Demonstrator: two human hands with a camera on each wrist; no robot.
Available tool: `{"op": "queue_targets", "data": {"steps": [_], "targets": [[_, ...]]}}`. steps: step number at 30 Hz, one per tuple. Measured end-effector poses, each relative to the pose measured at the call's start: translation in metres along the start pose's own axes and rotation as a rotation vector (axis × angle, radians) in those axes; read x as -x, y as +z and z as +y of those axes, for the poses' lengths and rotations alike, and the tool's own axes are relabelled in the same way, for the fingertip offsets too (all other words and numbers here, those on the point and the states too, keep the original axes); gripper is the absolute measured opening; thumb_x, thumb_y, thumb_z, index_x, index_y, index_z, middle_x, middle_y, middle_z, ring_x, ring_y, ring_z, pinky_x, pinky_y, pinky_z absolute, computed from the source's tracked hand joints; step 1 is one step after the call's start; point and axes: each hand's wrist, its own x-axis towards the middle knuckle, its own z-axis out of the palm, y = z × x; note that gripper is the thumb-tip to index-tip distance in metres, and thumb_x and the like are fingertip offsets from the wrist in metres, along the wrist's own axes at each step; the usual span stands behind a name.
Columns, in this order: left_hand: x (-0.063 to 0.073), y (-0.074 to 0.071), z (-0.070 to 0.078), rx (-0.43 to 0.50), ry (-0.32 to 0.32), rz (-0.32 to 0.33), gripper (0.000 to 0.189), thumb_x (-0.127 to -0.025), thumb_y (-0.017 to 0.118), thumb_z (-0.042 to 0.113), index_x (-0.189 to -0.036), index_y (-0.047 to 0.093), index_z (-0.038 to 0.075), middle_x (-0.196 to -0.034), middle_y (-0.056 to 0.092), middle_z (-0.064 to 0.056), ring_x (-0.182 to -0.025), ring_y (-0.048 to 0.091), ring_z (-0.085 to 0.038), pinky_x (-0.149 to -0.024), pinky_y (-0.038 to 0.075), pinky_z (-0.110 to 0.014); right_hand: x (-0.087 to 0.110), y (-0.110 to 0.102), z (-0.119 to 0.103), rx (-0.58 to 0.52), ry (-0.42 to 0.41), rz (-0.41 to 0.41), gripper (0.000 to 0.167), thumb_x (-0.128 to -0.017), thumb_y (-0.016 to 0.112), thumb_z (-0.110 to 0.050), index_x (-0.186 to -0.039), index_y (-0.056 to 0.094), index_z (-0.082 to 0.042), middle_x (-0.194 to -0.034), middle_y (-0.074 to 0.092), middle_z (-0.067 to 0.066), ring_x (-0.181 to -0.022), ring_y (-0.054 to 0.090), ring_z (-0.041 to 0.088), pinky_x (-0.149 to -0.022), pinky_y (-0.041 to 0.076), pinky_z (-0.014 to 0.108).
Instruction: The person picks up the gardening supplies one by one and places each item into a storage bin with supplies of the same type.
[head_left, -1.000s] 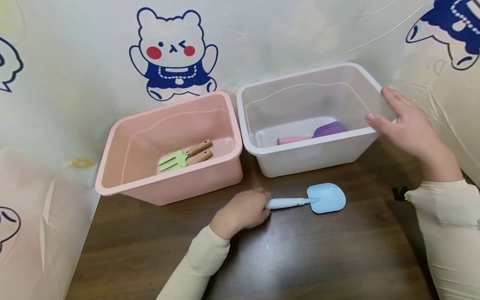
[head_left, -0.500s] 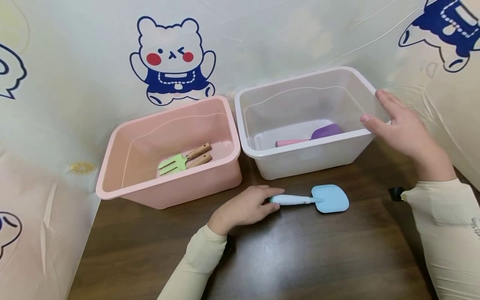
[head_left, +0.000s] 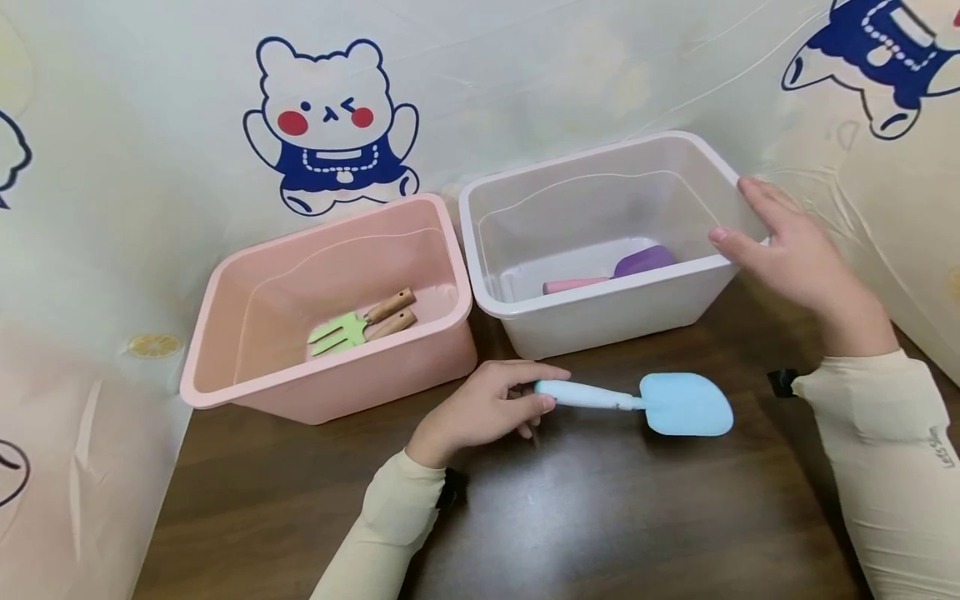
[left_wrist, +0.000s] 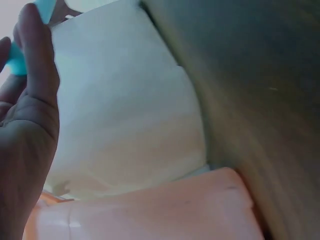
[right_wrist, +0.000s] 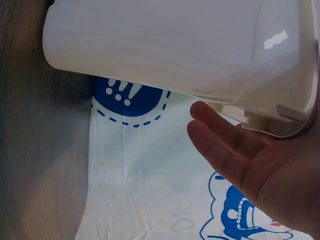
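Note:
My left hand (head_left: pixel 480 404) pinches the butt end of a light-blue hand trowel's (head_left: pixel 592 395) handle between thumb and fingers. Its blade points right, in front of the bins. In the left wrist view, a turquoise piece of the handle (left_wrist: pixel 16 60) shows between the fingers. At the right end of the white bin (head_left: pixel 622 296), my right hand (head_left: pixel 798 250) holds the rim, thumb over the inner side and other fingers along the outside. Inside that bin lies a trowel with a purple blade (head_left: pixel 643 260) and pink handle.
Left of the white bin stands a pink bin (head_left: pixel 360 383), holding a green hand fork (head_left: pixel 341 332) and a second wooden-handled tool (head_left: pixel 395 323). Both bins back onto a printed cloth (head_left: pixel 480 83). A dark wooden table (head_left: pixel 600 517) lies beneath.
The left fingers have shifted from over the handle's end to a pinch on it. The blue trowel has moved slightly right and looks larger, its blade raised. The right hand stays on the rim.

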Motion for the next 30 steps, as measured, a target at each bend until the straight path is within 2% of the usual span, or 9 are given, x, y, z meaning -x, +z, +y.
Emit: {"op": "queue_targets", "data": {"steps": [5, 10, 12, 18, 23, 26, 28, 30], "targets": [[-0.001, -0.003, 0.011, 0.086, 0.135, 0.073, 0.033, -0.098, 0.064, 0.002, -0.131, 0.065, -0.002, -0.084, 0.063, -0.011, -0.066, 0.064, -0.02, -0.058, 0.06, -0.042, 0.0, 0.0, 0.0, -0.005, 0.005, -0.002, 0.08, -0.101, 0.054, -0.042, -0.163, 0.015, -0.01, -0.167, 0.011, 0.017, -0.15, 0.01, 0.044, -0.115, 0.007, 0.068], [-0.006, -0.004, 0.023, 0.135, 0.254, 0.124, 0.031, -0.096, 0.064, -0.004, -0.127, 0.065, -0.006, -0.078, 0.059, -0.009, -0.064, 0.061, -0.024, -0.055, 0.059, -0.039, 0.0, -0.001, 0.0, -0.005, 0.002, -0.001, 0.08, -0.1, 0.054, -0.041, -0.162, 0.015, -0.01, -0.167, 0.011, 0.018, -0.15, 0.01, 0.045, -0.114, 0.007, 0.068], [-0.007, -0.005, 0.03, 0.151, 0.282, 0.133, 0.031, -0.095, 0.064, -0.006, -0.126, 0.065, -0.006, -0.077, 0.059, -0.008, -0.063, 0.06, -0.024, -0.054, 0.059, -0.04, 0.0, 0.0, 0.0, -0.006, 0.0, -0.002, 0.08, -0.1, 0.054, -0.041, -0.162, 0.014, -0.009, -0.167, 0.01, 0.018, -0.149, 0.011, 0.046, -0.114, 0.007, 0.069], [-0.016, -0.008, 0.051, 0.18, 0.323, 0.154, 0.03, -0.094, 0.062, -0.008, -0.125, 0.064, -0.01, -0.078, 0.06, -0.015, -0.062, 0.059, -0.026, -0.05, 0.057, -0.044, -0.001, -0.001, 0.002, -0.025, -0.002, -0.01, 0.082, -0.099, 0.056, -0.042, -0.163, 0.014, -0.011, -0.167, 0.01, 0.018, -0.149, 0.011, 0.046, -0.114, 0.008, 0.069], [-0.025, -0.012, 0.068, 0.178, 0.346, 0.174, 0.03, -0.095, 0.06, -0.006, -0.125, 0.063, -0.01, -0.08, 0.062, -0.013, -0.062, 0.059, -0.031, -0.049, 0.056, -0.045, -0.002, -0.004, 0.004, -0.069, 0.021, -0.047, 0.084, -0.099, 0.058, -0.043, -0.163, 0.011, -0.015, -0.168, 0.008, 0.015, -0.148, 0.011, 0.048, -0.112, 0.008, 0.072], [-0.032, -0.015, 0.078, 0.172, 0.356, 0.181, 0.03, -0.096, 0.06, -0.004, -0.126, 0.063, -0.009, -0.083, 0.063, -0.013, -0.061, 0.059, -0.033, -0.049, 0.056, -0.043, -0.002, -0.005, 0.002, -0.052, 0.026, -0.061, 0.086, -0.099, 0.058, -0.044, -0.163, 0.009, -0.015, -0.168, 0.007, 0.016, -0.148, 0.011, 0.05, -0.111, 0.009, 0.074], [-0.036, -0.018, 0.085, 0.173, 0.35, 0.185, 0.03, -0.097, 0.059, -0.004, -0.126, 0.063, -0.009, -0.084, 0.063, -0.014, -0.061, 0.058, -0.034, -0.049, 0.056, -0.043, 0.0, -0.003, 0.0, -0.034, 0.009, -0.025, 0.085, -0.1, 0.059, -0.043, -0.163, 0.011, -0.013, -0.167, 0.01, 0.017, -0.147, 0.014, 0.05, -0.111, 0.012, 0.073], [-0.04, -0.021, 0.091, 0.167, 0.345, 0.191, 0.029, -0.097, 0.059, -0.003, -0.126, 0.062, -0.009, -0.085, 0.064, -0.015, -0.061, 0.059, -0.034, -0.05, 0.057, -0.044, 0.003, 0.0, 0.003, 0.0, -0.075, 0.038, 0.082, -0.099, 0.064, -0.037, -0.161, 0.02, -0.007, -0.165, 0.017, 0.021, -0.147, 0.018, 0.049, -0.113, 0.014, 0.068]]}}
